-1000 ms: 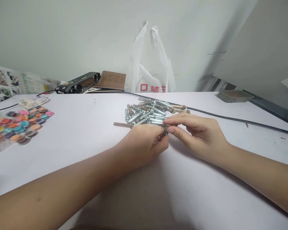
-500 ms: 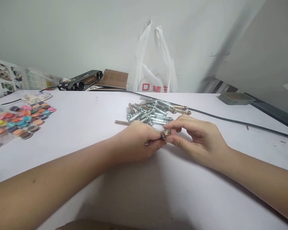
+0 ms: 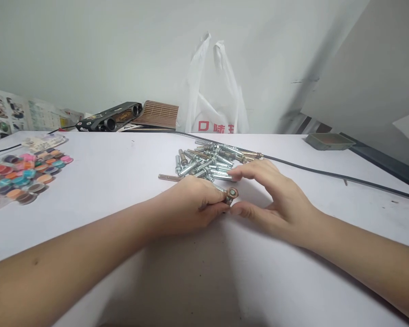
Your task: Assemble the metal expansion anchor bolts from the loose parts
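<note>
Between the thumb and fingers of my left hand [image 3: 197, 202] is an expansion bolt [image 3: 232, 193], its copper-coloured nut end facing me and the rest mostly hidden by the hand. Just to the right, my right hand [image 3: 276, 195] is open, with thumb and fingertips spread apart around the nut end. Past both hands lies a pile of expansion bolts [image 3: 207, 163], most silver and some brassy. A copper-coloured bolt or sleeve [image 3: 169, 177] sticks out on the left, partly behind my left hand.
Colourful round discs [image 3: 30, 170] in clear plastic lie at the left. A black cable [image 3: 303, 169] crosses the white table [image 3: 116, 181]. At the back stand a white plastic bag [image 3: 213, 104], a black device [image 3: 111, 118] and a slatted mat [image 3: 158, 114]. A shallow container [image 3: 330, 141] sits back right.
My right fingers and thumb have opened away from the bolt's nut end. My left hand keeps its hold. The whole view has shifted slightly.
</note>
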Motion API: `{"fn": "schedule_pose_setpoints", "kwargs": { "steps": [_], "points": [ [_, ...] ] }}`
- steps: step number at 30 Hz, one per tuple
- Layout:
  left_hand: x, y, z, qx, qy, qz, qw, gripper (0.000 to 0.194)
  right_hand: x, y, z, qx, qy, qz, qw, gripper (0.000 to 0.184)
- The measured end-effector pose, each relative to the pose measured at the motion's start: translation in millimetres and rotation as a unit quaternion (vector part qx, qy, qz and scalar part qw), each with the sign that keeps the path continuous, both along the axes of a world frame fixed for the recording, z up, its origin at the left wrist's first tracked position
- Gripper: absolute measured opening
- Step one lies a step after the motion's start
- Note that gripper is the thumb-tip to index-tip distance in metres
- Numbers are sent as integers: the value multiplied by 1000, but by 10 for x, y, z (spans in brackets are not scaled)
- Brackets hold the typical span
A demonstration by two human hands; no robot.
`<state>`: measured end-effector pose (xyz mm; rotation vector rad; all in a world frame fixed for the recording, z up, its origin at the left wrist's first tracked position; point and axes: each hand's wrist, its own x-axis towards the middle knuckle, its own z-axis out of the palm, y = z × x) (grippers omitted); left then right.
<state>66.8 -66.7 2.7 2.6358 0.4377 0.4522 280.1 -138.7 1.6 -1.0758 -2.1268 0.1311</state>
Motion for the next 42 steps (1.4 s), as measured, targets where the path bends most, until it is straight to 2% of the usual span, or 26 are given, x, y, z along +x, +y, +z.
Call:
{"fn": "schedule_pose_setpoints", "kwargs": {
  "steps": [2,3,5,8,11,13,16,17,19,21,22,24,27,28,30,32,33,35,38,40,42],
  "points": [
    [-6,8,-6,-3,4,-4,1000,34,1,-14,-6,3,2,24,1000,47],
    [-8,11,-11,-2,2,-4,1000,34,3,-22,-7,10,9,32,999,39],
    [-10,14,-21,-3,0,-6,1000,34,10,-38,-2,30,42,27,998,6],
    [-8,16,-25,-2,-3,-10,1000,36,25,-55,8,14,101,-3,995,4],
    [-9,12,-19,-5,-8,-13,1000,35,59,-68,5,-53,71,37,995,41],
    [-12,9,-14,-9,-3,-9,1000,34,95,-73,-5,-65,99,61,991,30],
    [-12,11,-22,-6,-3,-7,1000,35,136,-66,-28,-34,241,41,969,41],
    [-11,14,-29,-5,-7,-10,1000,35,138,-61,-36,-32,259,30,965,40],
    [-8,23,-46,-3,-15,-17,1000,36,129,-55,-52,-72,211,15,975,33],
    [-7,32,-59,-4,-19,-19,1000,35,115,-61,-59,-139,122,28,982,43],
    [-8,36,-62,-5,-20,-19,1000,35,113,-68,-57,-155,104,41,982,43],
    [-11,39,-60,-4,-23,-17,1000,34,124,-81,-46,-122,170,60,976,41],
    [-17,35,-47,5,-28,-19,999,34,150,-78,-36,-36,320,40,946,53],
    [-18,33,-44,6,-28,-21,999,34,154,-69,-41,-37,321,34,946,48],
    [-18,29,-44,3,-27,-21,999,35,151,-53,-58,-80,242,28,967,36],
    [-18,28,-50,-8,-27,-20,999,35,146,-50,-69,-137,133,40,981,44],
    [-18,28,-54,-12,-27,-20,999,35,147,-55,-67,-152,111,48,981,46],
    [-20,31,-58,-15,-25,-17,999,34,157,-73,-48,-142,160,56,975,48],
    [-24,34,-48,-5,-24,-14,1000,34,171,-90,-12,-69,287,18,955,62],
    [-25,34,-38,0,-27,-18,999,33,166,-86,-11,-51,285,21,957,58],
    [-22,31,-38,2,-32,-22,999,34,151,-74,-28,-51,246,55,966,49]
  ]
}}
